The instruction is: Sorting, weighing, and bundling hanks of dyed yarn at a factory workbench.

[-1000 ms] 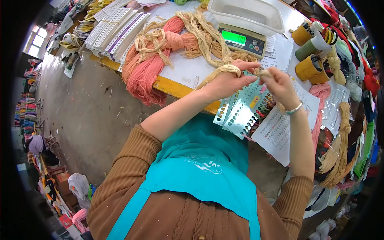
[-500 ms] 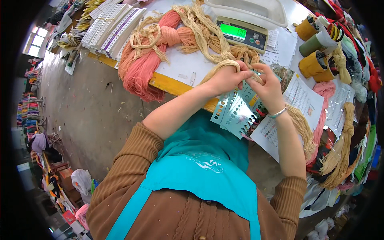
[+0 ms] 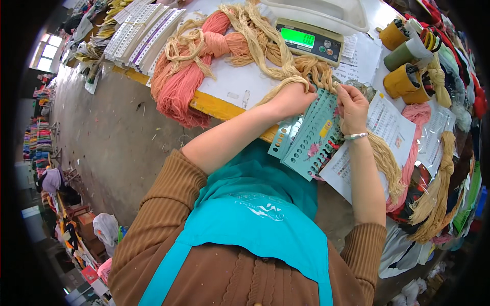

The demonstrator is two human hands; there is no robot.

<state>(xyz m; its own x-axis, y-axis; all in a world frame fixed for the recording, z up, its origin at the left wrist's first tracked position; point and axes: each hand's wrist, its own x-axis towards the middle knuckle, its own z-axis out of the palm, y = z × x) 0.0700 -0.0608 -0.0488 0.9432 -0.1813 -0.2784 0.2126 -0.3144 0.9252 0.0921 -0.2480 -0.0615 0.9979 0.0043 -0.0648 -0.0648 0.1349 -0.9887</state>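
Observation:
Cream yarn (image 3: 279,87) loops over the fingers of my left hand (image 3: 296,101), which is closed on it at the table edge. To its right, my right hand (image 3: 354,108) pinches tan yarn (image 3: 322,76) between thumb and fingertips. Below and between the hands lie teal cards (image 3: 309,143) with rows of holes along their edges, jutting past the table edge. A long cream skein (image 3: 260,41) runs back from the hands over the table, against a coral-pink skein (image 3: 178,86) tied with cream strands. The left fingertips are partly hidden.
Behind the yarn stand a digital scale (image 3: 310,41) with a lit green display and a clear plastic tub (image 3: 326,13). Yellow cups (image 3: 403,81) and printed sheets (image 3: 385,130) are on the right, beside more hanging skeins (image 3: 436,188). White punched cards (image 3: 138,35) are stacked back left.
My hands have moved apart, the right one shifting right with tan yarn in its pinch. More of the teal cards' faces shows between them.

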